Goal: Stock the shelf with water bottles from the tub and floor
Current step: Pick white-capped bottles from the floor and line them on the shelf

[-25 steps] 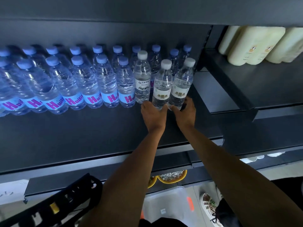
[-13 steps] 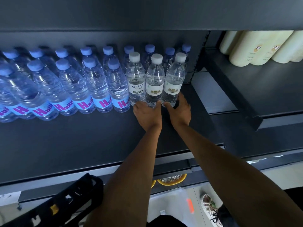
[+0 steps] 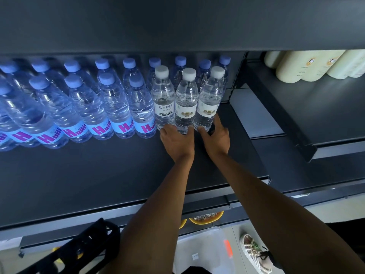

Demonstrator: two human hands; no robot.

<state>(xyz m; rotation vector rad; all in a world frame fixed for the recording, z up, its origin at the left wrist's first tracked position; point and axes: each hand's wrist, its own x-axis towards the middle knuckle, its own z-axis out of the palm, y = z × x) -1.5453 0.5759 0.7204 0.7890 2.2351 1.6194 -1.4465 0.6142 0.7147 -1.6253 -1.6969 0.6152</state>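
Three white-capped water bottles stand side by side on the dark shelf (image 3: 98, 175), right of a row of blue-capped bottles (image 3: 116, 103). My left hand (image 3: 176, 142) grips the base of the middle white-capped bottle (image 3: 186, 101). My right hand (image 3: 216, 140) grips the base of the right white-capped bottle (image 3: 209, 99). The left white-capped bottle (image 3: 164, 99) stands free, touching its neighbours. Both bottle bases are partly hidden by my fingers. A clear plastic tub (image 3: 205, 252) sits on the floor below.
Cream-coloured bottles (image 3: 308, 65) stand on a raised shelf at the upper right, whose edge (image 3: 308, 149) juts forward. A black crate-like frame (image 3: 79, 252) is at lower left. A shoe (image 3: 254, 252) is on the floor beside the tub. Orange bowls (image 3: 207, 217) sit under the shelf.
Both hands have pushed the two white-capped bottles back and left, closing them against the third white-capped bottle. The view has tilted slightly.
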